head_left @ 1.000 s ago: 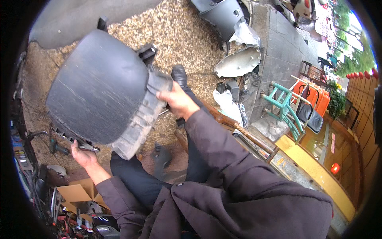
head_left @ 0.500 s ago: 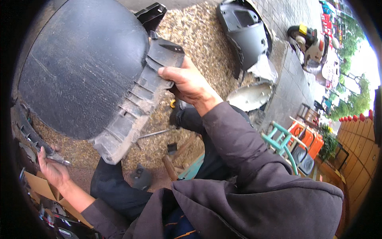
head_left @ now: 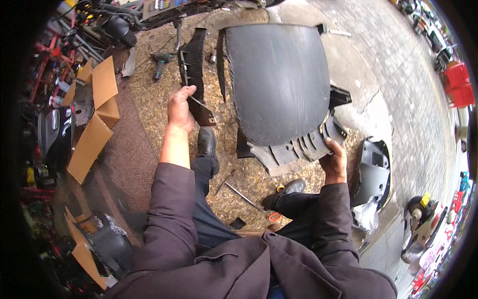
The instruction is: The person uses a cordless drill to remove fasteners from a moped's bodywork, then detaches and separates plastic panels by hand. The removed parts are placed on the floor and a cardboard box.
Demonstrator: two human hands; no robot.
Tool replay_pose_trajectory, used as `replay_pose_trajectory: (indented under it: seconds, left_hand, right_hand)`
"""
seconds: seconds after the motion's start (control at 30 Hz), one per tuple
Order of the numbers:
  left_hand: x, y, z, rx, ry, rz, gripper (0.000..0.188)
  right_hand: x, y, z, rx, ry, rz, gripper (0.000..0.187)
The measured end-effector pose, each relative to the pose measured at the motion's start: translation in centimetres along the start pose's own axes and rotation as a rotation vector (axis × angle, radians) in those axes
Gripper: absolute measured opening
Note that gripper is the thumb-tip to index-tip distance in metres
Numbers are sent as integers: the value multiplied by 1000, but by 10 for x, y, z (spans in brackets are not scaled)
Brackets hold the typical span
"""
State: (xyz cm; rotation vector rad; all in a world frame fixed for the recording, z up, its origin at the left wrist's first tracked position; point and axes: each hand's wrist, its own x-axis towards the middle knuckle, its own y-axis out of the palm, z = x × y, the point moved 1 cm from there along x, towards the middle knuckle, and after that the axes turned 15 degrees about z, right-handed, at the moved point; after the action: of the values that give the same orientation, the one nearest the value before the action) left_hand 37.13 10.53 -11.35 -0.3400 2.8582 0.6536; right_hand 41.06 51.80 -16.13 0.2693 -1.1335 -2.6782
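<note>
My left hand (head_left: 180, 107) is closed on the lower part of a long, narrow black plastic strip (head_left: 198, 74), which stands up away from me. In my right hand (head_left: 334, 162), thumb on top, is the right end of a ribbed grey plastic trim piece (head_left: 291, 152). The trim runs along the near edge of a big curved dark plastic panel (head_left: 279, 79); whether the two are joined I cannot tell. A black bracket-like part (head_left: 340, 96) sticks out at the panel's right side.
A cordless drill (head_left: 161, 65) lies on the pebbled ground beyond my left hand. Opened cardboard boxes (head_left: 89, 154) stand at the left. A long metal rod (head_left: 241, 195) lies between my feet. To the right is a grey moulded shell (head_left: 373, 172), and a scooter (head_left: 423, 224) is parked farther off.
My view has swung round to face the panel. My left hand, whose fingers were spread beside the black strip, is now closed on it. The right hand still grips the trim piece.
</note>
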Motion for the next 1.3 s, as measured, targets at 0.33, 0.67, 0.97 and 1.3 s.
replay_pose_trajectory:
  seconds: [0.33,0.67,0.97,1.3]
  left_hand:
    - [-48,-29,-21,-224,131,366,33]
    - [-56,-20,-20,-251,165,376,38]
    - [-38,-5,2,-244,50,331,35]
    - [-38,-23,10,-266,-18,290,46]
  right_hand:
    - [-31,45,-8,-121,81,40,48]
    - [-14,32,-20,-59,168,30,46]
    - [2,28,-29,10,170,-20,18]
    - [-4,60,-23,-244,165,-66,36]
